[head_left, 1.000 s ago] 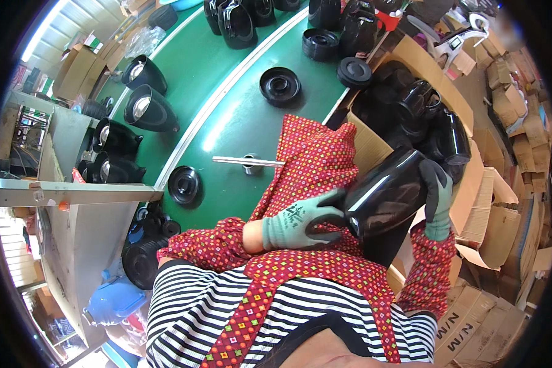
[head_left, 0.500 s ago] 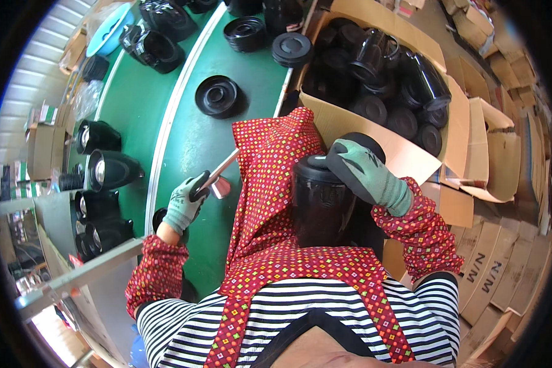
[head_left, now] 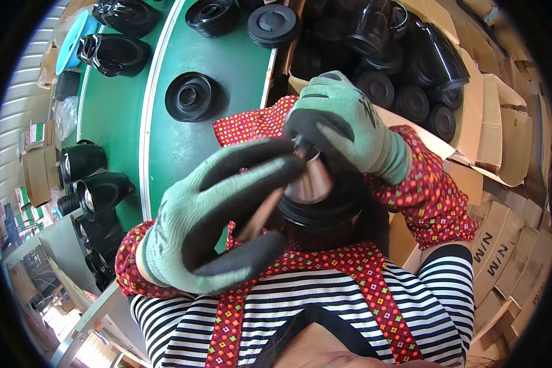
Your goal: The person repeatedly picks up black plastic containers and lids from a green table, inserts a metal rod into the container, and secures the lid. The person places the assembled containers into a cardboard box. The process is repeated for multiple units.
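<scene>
My left hand [head_left: 205,214], in a green and black glove, is open, thumb and fingers spread. Its fingertips meet a tool with a shiny rounded metal head [head_left: 313,185] and a slim brownish handle [head_left: 264,214], blurred by motion. My right hand [head_left: 349,126], gloved alike, has its fingers curled round the tool's dark upper part, partly hidden. Just below the tool, a dark jar with a black ridged lid [head_left: 322,216] rests at my lap against the red patterned apron [head_left: 260,121]. Most of the jar's body is hidden.
A green work table [head_left: 184,150] on the left carries a black round lid [head_left: 191,97], stacked lids [head_left: 212,15] and several black jugs [head_left: 98,190]. A cardboard box [head_left: 420,134] at the right holds black jars and lids. Flattened cartons [head_left: 503,251] lean further right.
My left hand has come from over the table to the lap with the tool. My right hand has left the jar's lid and closed on the tool. The view has shifted slightly.
</scene>
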A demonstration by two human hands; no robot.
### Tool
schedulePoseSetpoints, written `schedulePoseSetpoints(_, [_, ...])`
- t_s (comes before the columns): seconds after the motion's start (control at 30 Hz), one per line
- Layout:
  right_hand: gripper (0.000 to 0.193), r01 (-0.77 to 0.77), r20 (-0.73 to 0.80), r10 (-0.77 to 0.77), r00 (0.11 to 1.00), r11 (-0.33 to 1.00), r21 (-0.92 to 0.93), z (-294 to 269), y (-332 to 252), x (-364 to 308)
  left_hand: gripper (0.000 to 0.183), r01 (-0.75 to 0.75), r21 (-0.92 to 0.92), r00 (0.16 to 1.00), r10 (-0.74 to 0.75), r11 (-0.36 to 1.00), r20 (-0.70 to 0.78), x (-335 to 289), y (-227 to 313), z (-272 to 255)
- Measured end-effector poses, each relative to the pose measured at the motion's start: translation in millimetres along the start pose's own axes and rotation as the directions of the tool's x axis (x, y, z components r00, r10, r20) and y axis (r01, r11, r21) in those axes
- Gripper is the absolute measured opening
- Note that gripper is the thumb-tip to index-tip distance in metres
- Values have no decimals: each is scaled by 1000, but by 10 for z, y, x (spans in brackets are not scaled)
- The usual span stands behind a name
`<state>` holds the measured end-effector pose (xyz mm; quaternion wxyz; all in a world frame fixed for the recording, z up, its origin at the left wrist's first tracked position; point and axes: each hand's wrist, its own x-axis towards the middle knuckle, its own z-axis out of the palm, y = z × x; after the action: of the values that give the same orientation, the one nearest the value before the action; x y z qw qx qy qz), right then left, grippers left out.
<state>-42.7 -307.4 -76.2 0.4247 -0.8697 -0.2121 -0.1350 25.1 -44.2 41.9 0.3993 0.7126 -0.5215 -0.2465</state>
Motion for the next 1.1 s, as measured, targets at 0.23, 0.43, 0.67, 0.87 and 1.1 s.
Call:
schedulePoseSetpoints(0.23, [39,153,-205,-29,978,768,622,581,503,-459,43,-444,-179,883,463,878,82,716,-215,435])
schedulePoseSetpoints(0.43, [32,342,-212,-287,934,892,295,619,486,-357,40,-163,209,978,130,964,165,903,172,1084])
schedulePoseSetpoints(0.67, [28,339,-187,-283,941,790,510,799,451,-216,43,-83,335,981,18,939,193,913,272,1214])
schedulePoseSetpoints(0.87, [48,223,-243,-189,951,967,122,640,127,-433,37,-366,-210,916,391,906,92,677,-85,918])
schedulePoseSetpoints(1.1, [56,-162,222,145,964,985,58,-25,-38,-338,45,-350,-778,899,420,522,-122,234,-708,648])
